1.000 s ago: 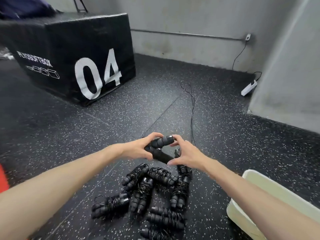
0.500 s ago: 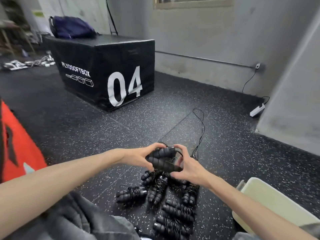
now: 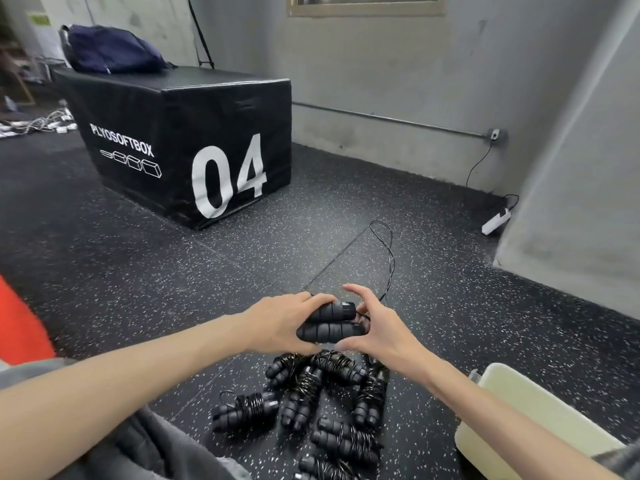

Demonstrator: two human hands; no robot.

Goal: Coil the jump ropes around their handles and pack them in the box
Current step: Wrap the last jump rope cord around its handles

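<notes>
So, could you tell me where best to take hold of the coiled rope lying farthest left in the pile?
Probably pinch the leftmost coiled rope across its wrapped middle, from above: it lies flat, apart from the others, handles paired side by side.

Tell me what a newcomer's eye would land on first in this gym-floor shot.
First, the black plyo box with its big white "04", standing on the speckled floor at upper left with a dark blue bag on top. Next, at centre, the left hand and right hand bringing two black handles together, rope trailing away. Below them lies a heap of coiled ropes, a pale box at lower right.
</notes>
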